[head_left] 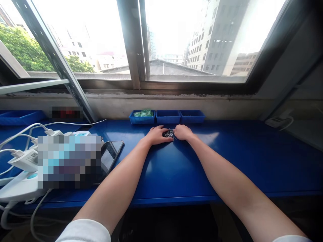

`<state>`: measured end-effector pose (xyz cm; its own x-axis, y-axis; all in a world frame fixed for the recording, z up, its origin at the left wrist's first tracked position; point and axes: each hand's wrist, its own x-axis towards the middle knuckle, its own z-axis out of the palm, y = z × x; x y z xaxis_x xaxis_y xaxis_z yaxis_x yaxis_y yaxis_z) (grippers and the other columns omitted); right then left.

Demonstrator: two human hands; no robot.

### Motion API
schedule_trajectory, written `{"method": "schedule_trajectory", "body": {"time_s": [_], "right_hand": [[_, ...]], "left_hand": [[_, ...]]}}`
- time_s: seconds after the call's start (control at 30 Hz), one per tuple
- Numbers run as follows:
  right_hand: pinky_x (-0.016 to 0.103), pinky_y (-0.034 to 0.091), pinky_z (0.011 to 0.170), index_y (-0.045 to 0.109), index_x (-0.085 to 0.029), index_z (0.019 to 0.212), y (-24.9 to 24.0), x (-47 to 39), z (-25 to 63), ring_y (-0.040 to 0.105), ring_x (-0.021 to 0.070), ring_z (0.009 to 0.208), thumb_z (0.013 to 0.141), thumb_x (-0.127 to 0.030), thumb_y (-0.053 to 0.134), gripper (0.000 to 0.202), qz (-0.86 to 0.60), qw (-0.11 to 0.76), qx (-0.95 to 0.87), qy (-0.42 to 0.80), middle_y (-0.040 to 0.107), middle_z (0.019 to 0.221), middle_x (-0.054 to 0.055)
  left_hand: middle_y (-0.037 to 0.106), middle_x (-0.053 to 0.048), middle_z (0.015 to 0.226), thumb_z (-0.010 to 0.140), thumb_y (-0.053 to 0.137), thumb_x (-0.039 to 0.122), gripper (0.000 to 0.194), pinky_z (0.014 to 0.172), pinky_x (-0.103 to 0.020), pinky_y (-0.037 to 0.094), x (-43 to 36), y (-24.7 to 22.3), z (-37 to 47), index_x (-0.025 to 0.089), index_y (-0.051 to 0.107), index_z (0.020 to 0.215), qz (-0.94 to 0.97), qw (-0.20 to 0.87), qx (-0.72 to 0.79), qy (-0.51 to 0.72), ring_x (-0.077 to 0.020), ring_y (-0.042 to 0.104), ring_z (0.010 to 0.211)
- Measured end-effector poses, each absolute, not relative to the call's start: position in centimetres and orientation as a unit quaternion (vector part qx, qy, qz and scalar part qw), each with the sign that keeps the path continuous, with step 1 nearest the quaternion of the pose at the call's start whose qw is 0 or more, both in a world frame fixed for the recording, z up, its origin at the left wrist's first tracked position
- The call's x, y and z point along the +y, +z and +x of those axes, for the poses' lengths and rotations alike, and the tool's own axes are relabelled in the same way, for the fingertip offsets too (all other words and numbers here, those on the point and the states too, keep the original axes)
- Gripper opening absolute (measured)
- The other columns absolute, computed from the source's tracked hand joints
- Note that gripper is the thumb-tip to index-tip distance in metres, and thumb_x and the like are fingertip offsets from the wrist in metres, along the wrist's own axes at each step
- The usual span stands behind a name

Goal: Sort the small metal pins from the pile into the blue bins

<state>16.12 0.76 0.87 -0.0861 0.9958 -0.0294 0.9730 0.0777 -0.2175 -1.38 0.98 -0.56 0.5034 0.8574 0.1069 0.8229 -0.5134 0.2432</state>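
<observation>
On the blue tabletop [171,174] lies a small heap of slim, shiny metal pieces [168,133] that look like screws. My left hand [156,135] rests at the heap's left side, with its thumb and fingers spread apart and curved around it. Against the right side of the heap is my right hand [183,132], its fingers curled in. Whatever those fingers may hold is hidden. Just behind my hands stand three blue bins: a left bin [142,120] with a green-and-clear plastic bag [143,113], a middle bin [168,119], and a right bin [192,119] with small dark pieces inside.
A phone [113,153] lies at the left, beside a blurred-out patch. White power strips [19,190] with plugged-in chargers and loose cables take up the left side. Another blue tray [24,118] is at the far left. A metal post [75,89] rises before the window.
</observation>
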Motion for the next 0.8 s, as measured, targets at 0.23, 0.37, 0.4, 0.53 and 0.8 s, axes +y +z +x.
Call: {"method": "schedule_trajectory", "body": {"time_s": [0.23,0.37,0.4,0.53,0.8], "right_hand": [[0.028,0.041,0.065,0.063,-0.017,0.098,0.2,0.8,16.6,0.062,0.024,0.086,0.087,-0.034,0.044,0.028,-0.69,0.163,-0.696,0.109,0.067,0.098,0.013],[0.027,0.042,0.067,0.063,-0.018,0.089,-0.2,0.9,17.0,0.061,0.0198,0.08,0.085,-0.031,0.049,0.019,-0.643,0.282,-0.701,0.127,0.068,0.088,0.009],[0.027,0.043,0.068,0.062,-0.019,0.086,-0.2,0.9,17.0,0.061,0.0181,0.078,0.084,-0.031,0.05,0.017,-0.616,0.314,-0.709,0.135,0.068,0.085,0.007],[0.026,0.045,0.066,0.06,-0.018,0.086,-0.3,0.9,16.9,0.059,0.014,0.069,0.079,-0.035,0.056,0.018,-0.517,0.397,-0.73,0.206,0.066,0.077,0.002],[0.026,0.044,0.054,0.057,-0.02,0.087,-0.4,0.9,16.6,0.055,0.0138,0.052,0.078,-0.043,0.053,0.026,-0.486,0.444,-0.697,0.282,0.059,0.055,-0.002]], "left_hand": [[0.044,-0.009,0.138,0.067,0.044,0.078,0.081,0.106,-0.041,0.029,1.0,-0.6,-1.5,0.024,0.054,0.126,0.867,0.072,0.472,0.139,-0.0319,0.036,0.128],[0.053,-0.009,0.128,0.079,0.044,0.063,0.062,0.099,-0.035,0.038,1.0,-0.6,-1.3,0.019,0.057,0.121,0.856,0.043,0.471,0.211,-0.0276,0.048,0.118],[0.054,-0.009,0.125,0.082,0.045,0.057,0.055,0.097,-0.034,0.039,1.0,-0.5,-1.2,0.019,0.057,0.12,0.853,0.037,0.469,0.226,-0.0263,0.049,0.116],[0.059,-0.007,0.115,0.086,0.047,0.038,0.035,0.094,-0.033,0.042,1.0,-0.3,-1.0,0.021,0.059,0.114,0.852,0.025,0.445,0.273,-0.0227,0.054,0.108],[0.064,-0.005,0.096,0.089,0.04,0.027,0.025,0.088,-0.034,0.042,0.9,0.0,-0.6,0.02,0.063,0.095,0.856,0.001,0.426,0.294,-0.0206,0.058,0.094]]}}
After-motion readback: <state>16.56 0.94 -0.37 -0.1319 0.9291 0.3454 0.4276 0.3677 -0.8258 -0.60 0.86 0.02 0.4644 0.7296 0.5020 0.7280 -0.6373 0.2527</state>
